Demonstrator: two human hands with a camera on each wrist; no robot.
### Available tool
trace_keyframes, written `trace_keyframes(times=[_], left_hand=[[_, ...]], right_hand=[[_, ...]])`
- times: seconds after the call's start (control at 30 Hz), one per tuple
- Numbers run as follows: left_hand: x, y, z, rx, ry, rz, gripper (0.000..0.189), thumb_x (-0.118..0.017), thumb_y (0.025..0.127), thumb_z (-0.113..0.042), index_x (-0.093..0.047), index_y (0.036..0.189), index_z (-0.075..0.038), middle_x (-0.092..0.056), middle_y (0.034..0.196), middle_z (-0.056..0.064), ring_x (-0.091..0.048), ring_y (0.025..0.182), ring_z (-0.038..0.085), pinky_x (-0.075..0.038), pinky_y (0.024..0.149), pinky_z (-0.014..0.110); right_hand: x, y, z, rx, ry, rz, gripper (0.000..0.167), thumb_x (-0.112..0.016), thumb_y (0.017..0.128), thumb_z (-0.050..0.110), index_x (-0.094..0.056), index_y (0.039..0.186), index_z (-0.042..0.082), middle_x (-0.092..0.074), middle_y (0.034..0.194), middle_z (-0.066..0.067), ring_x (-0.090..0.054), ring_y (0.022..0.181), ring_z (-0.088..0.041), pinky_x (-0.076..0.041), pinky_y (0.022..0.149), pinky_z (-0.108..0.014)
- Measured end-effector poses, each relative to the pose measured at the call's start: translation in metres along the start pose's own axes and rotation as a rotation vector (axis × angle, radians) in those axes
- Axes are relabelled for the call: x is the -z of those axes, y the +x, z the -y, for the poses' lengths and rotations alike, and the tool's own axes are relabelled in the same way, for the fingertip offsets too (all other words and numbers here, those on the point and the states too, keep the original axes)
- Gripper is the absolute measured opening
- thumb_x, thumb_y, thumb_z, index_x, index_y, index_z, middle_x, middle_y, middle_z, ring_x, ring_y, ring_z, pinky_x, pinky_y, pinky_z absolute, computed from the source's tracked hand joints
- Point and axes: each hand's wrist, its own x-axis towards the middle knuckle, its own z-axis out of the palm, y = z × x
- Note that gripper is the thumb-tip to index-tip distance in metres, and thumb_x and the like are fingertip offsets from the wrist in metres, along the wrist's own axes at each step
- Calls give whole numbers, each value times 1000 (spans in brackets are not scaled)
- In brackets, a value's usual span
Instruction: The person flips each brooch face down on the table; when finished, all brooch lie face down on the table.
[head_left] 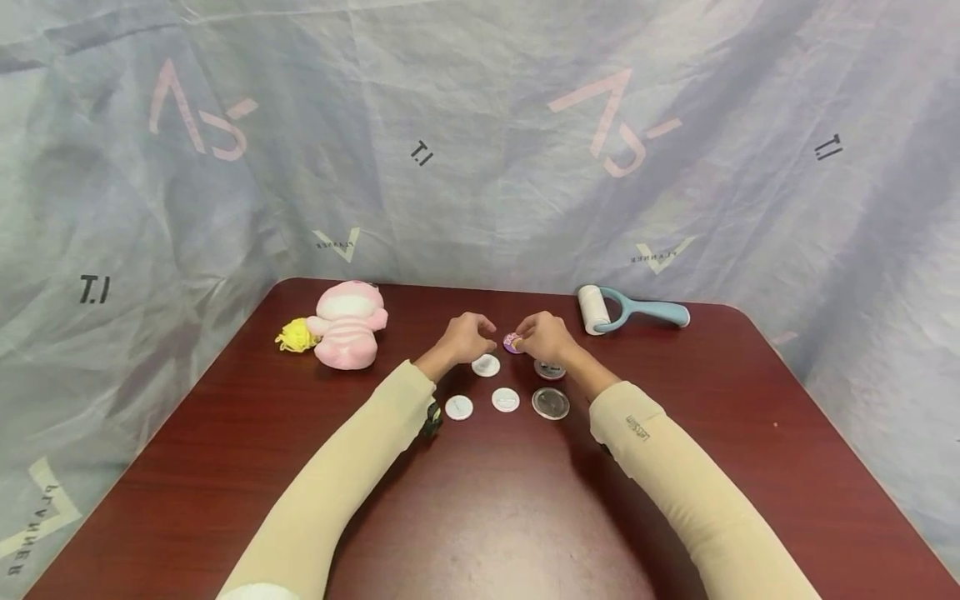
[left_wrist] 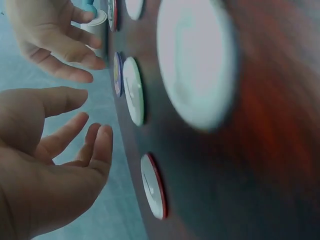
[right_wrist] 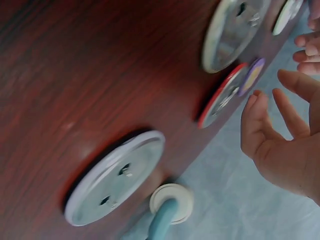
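Several round pin badges lie on the dark red table. Just left of my right hand point(head_left: 546, 337) is a purple badge point(head_left: 513, 342) with a coloured face. My left hand point(head_left: 465, 337) hovers just above and left of a white badge point(head_left: 486, 365). In the left wrist view, both hands have loosely bent fingers with nothing between them. Two more white badges, a middle one point(head_left: 506, 400) and a left one point(head_left: 459, 407), lie nearer. A clear-backed silver badge point(head_left: 551, 403) and a red-rimmed badge point(right_wrist: 221, 96) show pin fittings; my right wrist partly covers the latter in the head view.
A pink plush toy point(head_left: 348, 325) with a yellow tuft point(head_left: 297, 335) lies at the back left. At the back right rests a lint roller point(head_left: 630, 312) with a blue handle. Another pin badge point(right_wrist: 115, 177) lies near it. A grey printed cloth point(head_left: 480, 167) hangs behind the table.
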Motion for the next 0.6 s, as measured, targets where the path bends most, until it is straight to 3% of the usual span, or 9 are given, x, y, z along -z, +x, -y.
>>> trace_keyframes(times=[0.3, 0.6], left_hand=[[-7, 17, -15, 50, -7, 19, 27, -72, 87, -11, -72, 114, -6, -70, 113, 6, -61, 111, 24, -49, 94, 37], [-14, 31, -17, 115, 30, 64, 27, -74, 87, -14, -73, 113, -6, -70, 112, 6, -58, 115, 26, -46, 98, 36]], right_hand=[[0, 8, -15, -68, -6, 13, 23, -73, 86, 13, -73, 107, 1, -74, 100, -9, -66, 98, -27, -51, 87, -40], [6, 11, -21, -96, 19, 29, 28, -76, 83, 12, -72, 109, 1, -73, 105, -11, -65, 102, -28, -50, 90, -39]])
